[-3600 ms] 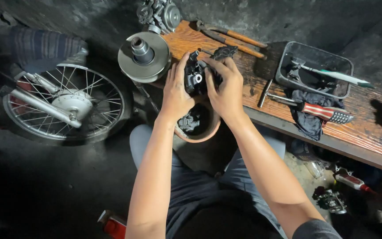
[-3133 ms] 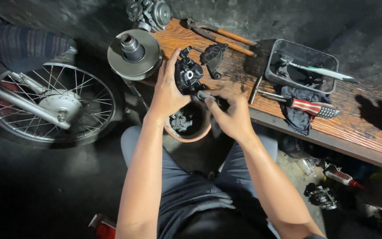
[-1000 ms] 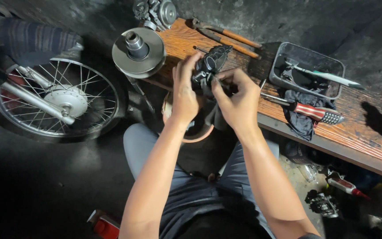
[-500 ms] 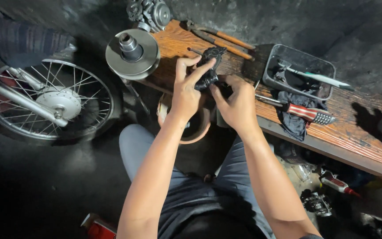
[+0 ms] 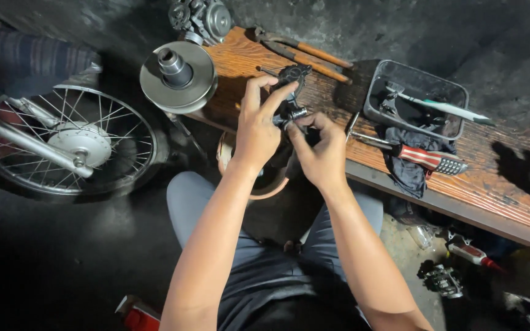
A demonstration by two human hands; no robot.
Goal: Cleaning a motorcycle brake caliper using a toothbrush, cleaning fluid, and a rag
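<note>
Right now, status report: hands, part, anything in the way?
Left hand and right hand both grip the small black part. Bowl below. Nothing blocking.

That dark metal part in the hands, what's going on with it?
A person seated at a wooden bench holds a small dark metal part in both hands. The left hand pinches it from above, and the right hand works at its lower side. A round pulley, pliers, a tool tray and a screwdriver lie on the bench; a spoked wheel sits left.
</note>
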